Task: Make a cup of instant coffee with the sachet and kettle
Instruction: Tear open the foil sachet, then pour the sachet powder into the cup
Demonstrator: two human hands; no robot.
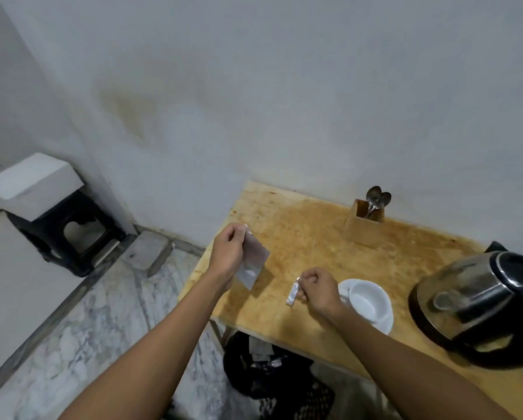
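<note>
My left hand point(228, 251) pinches a silvery coffee sachet point(254, 262) by its upper edge and holds it above the left end of the wooden table point(308, 247). A narrow torn-off strip point(293, 294) of the sachet is gripped in my right hand point(319, 291), just left of the cup. The white cup point(368, 300) stands on a white saucer point(386, 324), and nothing shows inside it. At the right edge of the table sits a steel and black kettle point(478, 307) with its lid closed.
A wooden holder point(364, 227) with spoons point(377, 198) stands by the wall at the back. Under the table's front edge lies a dark bin or bag point(266, 374) with scraps. A black stool point(69, 234) carrying a white box point(31, 183) stands far left on the floor.
</note>
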